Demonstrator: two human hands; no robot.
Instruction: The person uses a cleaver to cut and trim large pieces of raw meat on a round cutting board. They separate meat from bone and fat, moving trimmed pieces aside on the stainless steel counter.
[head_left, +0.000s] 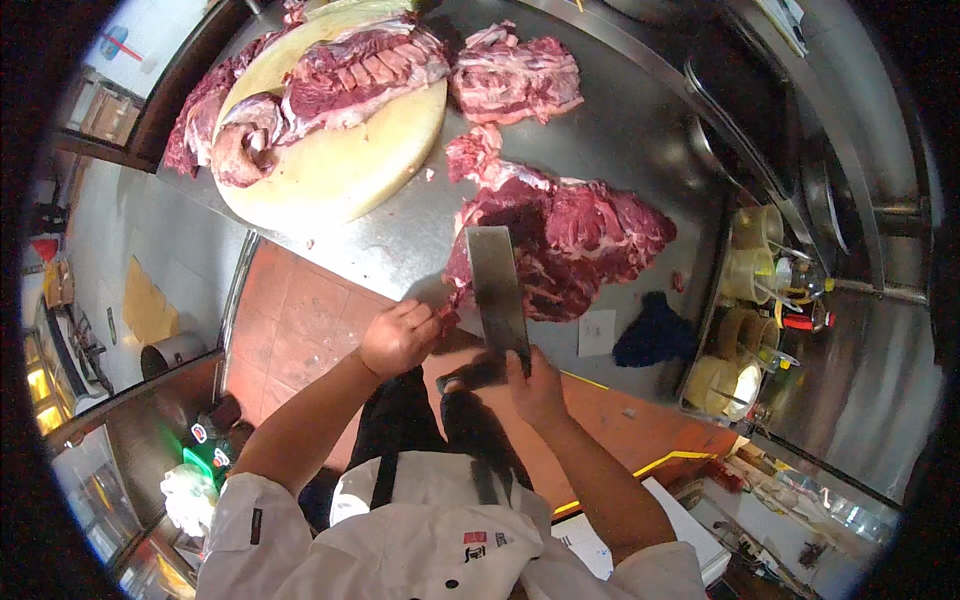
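Note:
A meat cleaver (496, 289) is gripped at its handle by my right hand (537, 386), its broad blade pointing away from me over a large slab of raw red meat (592, 232). My left hand (401, 337) pinches a thin strip of meat (452, 306) at the slab's near left edge. The slab lies on a steel worktop (637, 135). Farther off to the left, a round, pale yellow chopping board (337, 184) bears a rib piece (360, 71) and a curled cut of meat (244, 146). Another bony cut (517, 79) rests right of the board.
A dark blue cloth (654, 331) and a small white paper (596, 333) lie at the worktop's near right. Tubs (710, 382) with utensils and bottles (806, 319) stand farther right. More meat (191, 124) lies left of the board. Red floor tiles (289, 322) show below the near edge.

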